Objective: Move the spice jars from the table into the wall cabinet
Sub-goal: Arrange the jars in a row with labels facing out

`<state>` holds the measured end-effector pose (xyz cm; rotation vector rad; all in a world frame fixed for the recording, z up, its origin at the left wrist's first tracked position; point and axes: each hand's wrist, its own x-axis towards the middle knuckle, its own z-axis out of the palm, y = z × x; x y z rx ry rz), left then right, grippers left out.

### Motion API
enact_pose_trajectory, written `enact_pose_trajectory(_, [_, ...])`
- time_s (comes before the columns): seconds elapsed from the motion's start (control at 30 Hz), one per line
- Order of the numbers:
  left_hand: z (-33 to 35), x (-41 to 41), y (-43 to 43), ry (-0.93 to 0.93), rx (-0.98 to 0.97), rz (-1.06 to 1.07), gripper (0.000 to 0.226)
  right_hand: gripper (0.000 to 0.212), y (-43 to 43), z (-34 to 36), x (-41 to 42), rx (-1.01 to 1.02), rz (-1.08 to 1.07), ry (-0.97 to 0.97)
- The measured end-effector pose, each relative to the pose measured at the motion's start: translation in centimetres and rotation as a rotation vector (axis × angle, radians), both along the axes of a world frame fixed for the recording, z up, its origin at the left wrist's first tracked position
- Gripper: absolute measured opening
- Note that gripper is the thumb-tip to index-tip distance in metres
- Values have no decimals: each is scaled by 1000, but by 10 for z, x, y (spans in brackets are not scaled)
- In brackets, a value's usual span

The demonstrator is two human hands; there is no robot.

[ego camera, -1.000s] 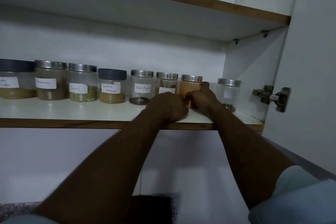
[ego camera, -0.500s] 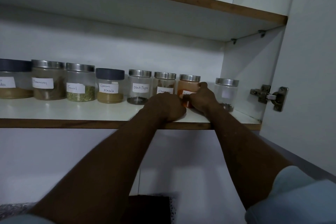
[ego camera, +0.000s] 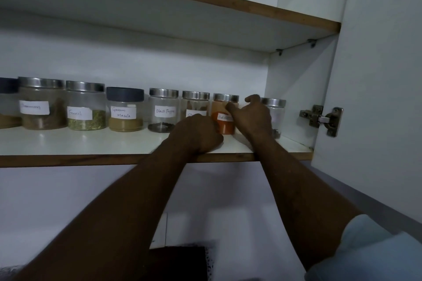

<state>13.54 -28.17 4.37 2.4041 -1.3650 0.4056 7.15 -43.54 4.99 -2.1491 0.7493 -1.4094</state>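
Several labelled spice jars stand in a row on the cabinet's lower shelf [ego camera: 91,141]. The red powder jar [ego camera: 225,124] with a steel lid sits between the cloves jar [ego camera: 195,104] and a nearly empty jar [ego camera: 277,109] at the far right. My right hand [ego camera: 253,118] is beside the red jar with loosened fingers; only its thumb touches the jar's upper side. My left hand [ego camera: 198,134] is curled into a fist and rests on the shelf in front of the cloves jar, holding nothing.
Further left stand the black pepper jar [ego camera: 163,109], the garam masala jar [ego camera: 124,109], the fennel jar [ego camera: 85,107] and a cinnamon jar [ego camera: 41,105]. The open cabinet door [ego camera: 376,75] with its hinge [ego camera: 322,118] is at the right. An upper shelf [ego camera: 205,0] lies above.
My right hand has let go of the red jar and shifted slightly right, uncovering its label. My left fist has stayed on the shelf.
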Motion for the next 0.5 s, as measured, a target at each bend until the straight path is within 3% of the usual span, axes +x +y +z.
enact_pose_trajectory(0.07, [1, -2, 1, -15, 1, -20, 39, 53, 1, 3, -12, -224, -152, -128])
enact_pose_trajectory(0.17, [2, -3, 3, -24, 21, -65, 42, 52, -10, 9, -29, -462, -380, -49])
enact_pose_trajectory(0.33, [0, 0, 2, 8, -7, -81, 44, 70, -32, 5, -43, -448, -472, 362])
enact_pose_trajectory(0.4, [0, 0, 1, 19, -10, -78, 44, 72, -36, 1, -42, -394, -408, 370])
enact_pose_trajectory(0.5, [0, 1, 1, 25, -23, -80, 44, 69, -41, 2, -38, -323, -257, 237])
